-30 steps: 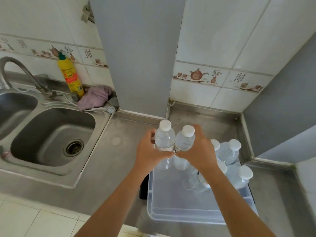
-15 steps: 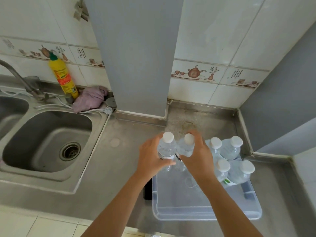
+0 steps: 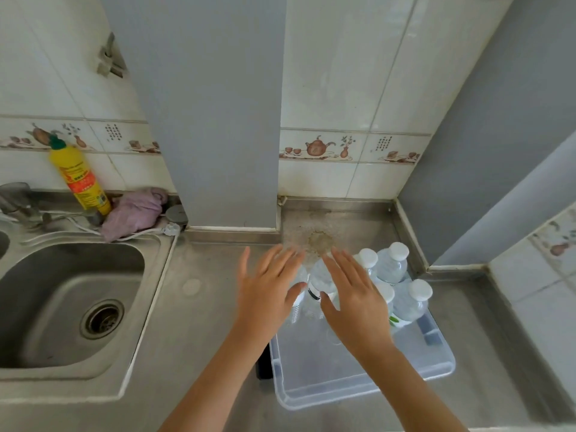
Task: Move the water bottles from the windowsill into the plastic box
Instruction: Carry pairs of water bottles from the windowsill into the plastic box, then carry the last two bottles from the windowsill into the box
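A clear plastic box sits on the steel counter, low and right of centre. Several clear water bottles with white caps stand in its far right part. Two more bottles stand in its far left part, mostly hidden behind my hands. My left hand hovers above them with fingers spread and nothing in it. My right hand is beside it, also open and flat, just over the bottles. The windowsill is out of view.
A steel sink lies to the left, with a tap behind it. A yellow detergent bottle and a pink cloth rest against the tiled wall. A grey pillar rises behind the counter. A dark object lies at the box's left side.
Both hands lowered the two bottles into the box's far left part, then let go and lifted with fingers spread. The view has tilted up a little.
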`<action>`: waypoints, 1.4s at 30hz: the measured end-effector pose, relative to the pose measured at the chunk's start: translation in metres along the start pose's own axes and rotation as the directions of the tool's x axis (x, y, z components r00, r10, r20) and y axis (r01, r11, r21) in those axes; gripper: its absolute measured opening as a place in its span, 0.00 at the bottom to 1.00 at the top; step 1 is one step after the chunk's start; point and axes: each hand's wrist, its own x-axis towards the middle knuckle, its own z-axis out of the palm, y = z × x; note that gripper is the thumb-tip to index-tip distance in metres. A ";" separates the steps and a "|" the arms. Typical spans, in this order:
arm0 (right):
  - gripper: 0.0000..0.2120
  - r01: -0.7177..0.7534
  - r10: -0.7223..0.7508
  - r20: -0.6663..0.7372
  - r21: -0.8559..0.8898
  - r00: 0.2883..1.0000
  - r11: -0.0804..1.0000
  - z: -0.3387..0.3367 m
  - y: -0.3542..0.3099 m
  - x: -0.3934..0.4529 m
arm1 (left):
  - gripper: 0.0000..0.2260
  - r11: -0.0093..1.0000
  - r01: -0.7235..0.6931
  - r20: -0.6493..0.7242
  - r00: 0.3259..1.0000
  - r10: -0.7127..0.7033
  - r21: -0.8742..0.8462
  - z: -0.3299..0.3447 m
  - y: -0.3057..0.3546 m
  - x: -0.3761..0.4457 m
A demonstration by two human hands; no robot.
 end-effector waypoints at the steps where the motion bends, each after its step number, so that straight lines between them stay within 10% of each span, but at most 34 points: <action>1: 0.32 -0.002 0.002 0.022 -0.018 1.000 1.000 -0.001 -0.001 -0.003 | 0.25 1.000 -0.014 0.009 1.000 0.014 0.017 0.000 0.000 -0.001; 7: 0.35 -0.001 0.004 0.087 -0.032 0.996 0.999 -0.017 -0.007 -0.016 | 0.27 0.998 -0.037 0.031 0.999 0.035 0.056 -0.010 0.005 -0.003; 21: 0.22 -0.395 0.363 -0.253 -0.084 0.897 0.915 -0.152 0.058 -0.182 | 0.17 0.907 -0.341 -0.181 0.936 0.302 -0.249 -0.066 0.182 -0.016; 30: 0.23 -0.682 0.608 -0.385 -0.085 0.695 0.726 -0.234 0.082 -0.381 | 0.20 0.746 -0.506 -0.106 0.850 0.515 -0.433 -0.091 0.352 -0.103; 42: 0.25 -0.968 0.781 -0.592 0.007 0.198 0.251 -0.306 0.073 -0.582 | 0.21 0.342 -0.720 -0.198 0.551 0.811 -0.604 -0.129 0.550 -0.196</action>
